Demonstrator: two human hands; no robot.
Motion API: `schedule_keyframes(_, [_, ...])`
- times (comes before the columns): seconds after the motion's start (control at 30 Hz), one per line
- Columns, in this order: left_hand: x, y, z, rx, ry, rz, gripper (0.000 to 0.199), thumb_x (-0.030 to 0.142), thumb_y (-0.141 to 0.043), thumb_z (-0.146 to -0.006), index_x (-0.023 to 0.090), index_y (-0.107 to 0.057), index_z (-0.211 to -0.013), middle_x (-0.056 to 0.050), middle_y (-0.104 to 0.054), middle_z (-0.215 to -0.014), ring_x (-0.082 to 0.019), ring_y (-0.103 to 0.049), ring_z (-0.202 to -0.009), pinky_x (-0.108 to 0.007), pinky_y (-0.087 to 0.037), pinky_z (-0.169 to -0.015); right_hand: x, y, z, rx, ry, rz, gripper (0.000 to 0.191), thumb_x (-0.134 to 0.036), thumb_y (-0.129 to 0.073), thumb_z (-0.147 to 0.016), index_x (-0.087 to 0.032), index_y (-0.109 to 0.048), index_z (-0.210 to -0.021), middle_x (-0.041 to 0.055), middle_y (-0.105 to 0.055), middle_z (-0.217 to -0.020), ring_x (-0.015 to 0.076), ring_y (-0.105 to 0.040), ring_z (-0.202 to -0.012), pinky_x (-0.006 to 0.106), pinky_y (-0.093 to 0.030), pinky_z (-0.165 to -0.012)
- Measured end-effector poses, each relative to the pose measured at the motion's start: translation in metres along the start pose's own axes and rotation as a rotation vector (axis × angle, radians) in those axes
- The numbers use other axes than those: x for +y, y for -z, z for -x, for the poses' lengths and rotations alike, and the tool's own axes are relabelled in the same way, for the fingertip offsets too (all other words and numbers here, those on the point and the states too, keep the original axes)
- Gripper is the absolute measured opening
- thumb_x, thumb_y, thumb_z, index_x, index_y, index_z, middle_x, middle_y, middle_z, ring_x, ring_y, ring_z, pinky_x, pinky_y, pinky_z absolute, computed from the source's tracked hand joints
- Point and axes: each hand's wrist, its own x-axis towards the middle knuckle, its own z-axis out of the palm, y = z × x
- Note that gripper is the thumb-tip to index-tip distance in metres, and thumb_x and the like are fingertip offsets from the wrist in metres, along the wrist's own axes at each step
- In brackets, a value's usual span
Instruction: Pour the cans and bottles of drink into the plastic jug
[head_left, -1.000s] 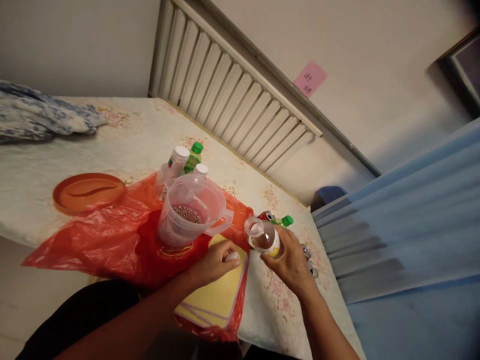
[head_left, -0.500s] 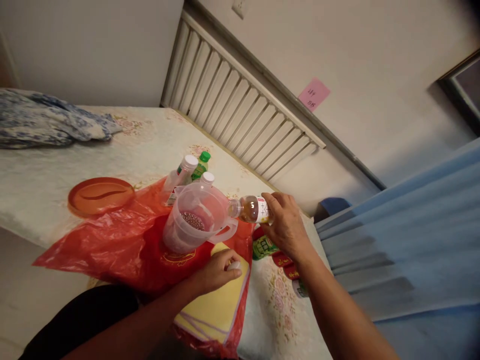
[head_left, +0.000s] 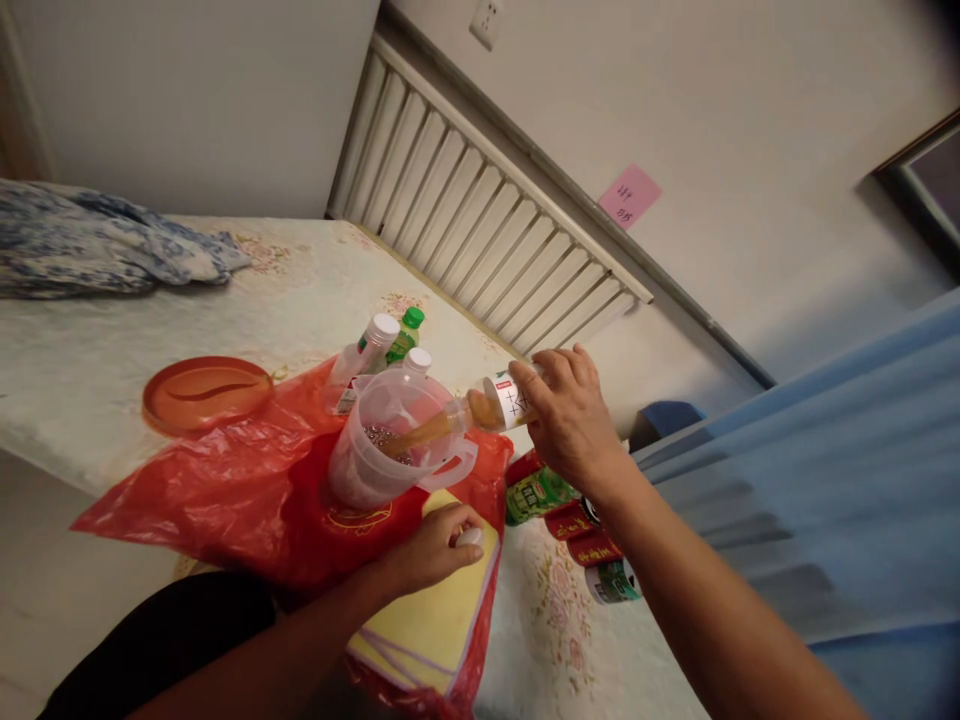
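The person's right hand (head_left: pixel 574 425) is closed around a clear plastic bottle with white label (head_left: pixel 510 400), tilted with its mouth at the rim of a translucent plastic jug with handle (head_left: pixel 360 470); this slope lets the brown liquid (head_left: pixel 431 432) run inside. The left hand (head_left: pixel 435 550), apart from the right, grips a small white cap (head_left: pixel 470 538), probably so that it is not lost. Under the jug lies a shiny red plastic bag (head_left: pixel 225 490), perhaps to protect the worktop (head_left: pixel 277 310). The bottle's label has black strokes and a red patch, too small to read. Red metal cans (head_left: pixel 571 520) carry yellow characters, also unclear, and the pink paper note (head_left: pixel 630 197) bears two handwritten lines.
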Motion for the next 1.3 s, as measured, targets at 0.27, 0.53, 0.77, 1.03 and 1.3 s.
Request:
schedule_keyframes(0.27, [-0.01,-0.002,-0.004,-0.021,-0.008,-0.018,0.027,0.022,-0.059,-0.068,0.019,-0.064,-0.095,0.002,-0.058,-0.086,-0.014,-0.049,-0.074,-0.024,-0.039,-0.063,-0.011,0.01,-0.022,0.081,0.122,0.067,0.042,-0.003,-0.05,-0.086,-0.026,-0.053,-0.122,0.008,-0.052,-0.118,0.0266,-0.041,-0.121,0.061,-0.028,-0.115])
schedule_keyframes(0.53, [-0.009,-0.002,-0.004,-0.022,-0.013,-0.005,0.033,0.019,-0.058,-0.066,0.018,-0.065,-0.098,0.001,-0.058,-0.088,-0.014,-0.05,-0.075,-0.024,-0.039,-0.062,-0.017,0.007,-0.023,0.076,0.119,0.06,0.039,-0.006,-0.05,-0.089,-0.026,-0.052,-0.123,0.0084,-0.052,-0.118,0.0269,-0.041,-0.124,0.061,-0.028,-0.115])
schedule_keyframes(0.77, [-0.011,-0.002,-0.005,-0.016,-0.024,-0.005,0.034,0.018,-0.058,-0.066,0.017,-0.066,-0.1,-0.001,-0.06,-0.092,-0.015,-0.052,-0.077,-0.026,-0.041,-0.065,-0.014,-0.002,-0.01,-0.012,-0.002,-0.03,0.05,-0.006,-0.058,-0.08,-0.025,-0.053,-0.126,0.0101,-0.054,-0.121,0.0285,-0.044,-0.117,0.058,-0.025,-0.114])
schedule_keyframes(1.03, [-0.01,0.0,-0.006,-0.036,0.011,0.053,0.032,0.021,-0.057,-0.07,0.018,-0.062,-0.101,0.0,-0.06,-0.088,-0.015,-0.054,-0.08,-0.027,-0.045,-0.073,-0.014,-0.026,0.046,-0.134,-0.415,-0.581,0.059,-0.017,-0.068,-0.068,-0.023,-0.058,-0.125,0.0081,-0.059,-0.115,0.0261,-0.055,-0.104,0.043,-0.046,-0.095])
schedule_keyframes(1.3, [-0.006,-0.001,-0.011,0.092,-0.022,0.133,0.03,0.025,-0.062,-0.07,0.018,-0.06,-0.1,-0.002,-0.062,-0.093,-0.017,-0.058,-0.085,-0.03,-0.047,-0.078,-0.048,-0.057,0.164,-0.166,-0.888,-0.837,0.057,-0.02,-0.073,-0.063,-0.02,-0.064,-0.119,0.0078,-0.068,-0.11,0.0289,-0.061,-0.102,0.042,-0.048,-0.091])
